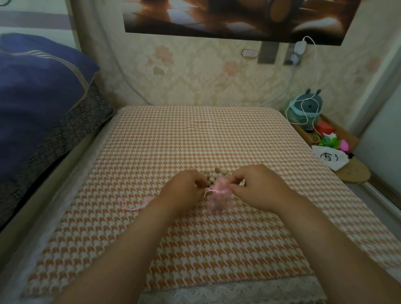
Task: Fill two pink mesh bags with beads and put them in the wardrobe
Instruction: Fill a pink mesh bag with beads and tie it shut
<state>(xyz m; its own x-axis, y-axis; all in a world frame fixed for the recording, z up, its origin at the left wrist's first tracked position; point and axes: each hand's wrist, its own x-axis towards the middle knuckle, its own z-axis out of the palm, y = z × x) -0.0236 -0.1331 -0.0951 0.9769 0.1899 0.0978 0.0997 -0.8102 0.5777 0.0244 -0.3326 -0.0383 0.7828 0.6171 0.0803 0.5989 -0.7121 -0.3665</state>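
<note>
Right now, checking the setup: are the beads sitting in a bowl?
No, the beads lie loose in a small heap straight on the checked cloth, beside the pink mesh bag.

In front of you: orange & white houndstooth cloth [194, 140] w/ lace edge. To your left, dark blue bedding [26, 92]. On back wall: poster [233, 9], white charger [300, 47] w/ cable. To your right: teal plush toy [307, 107], white pouch [329, 159].

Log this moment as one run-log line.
stage: filling | left hand: at beads, grip unclear | right hand: pinches pink mesh bag | second pink bag: on cloth, by left wrist
</note>
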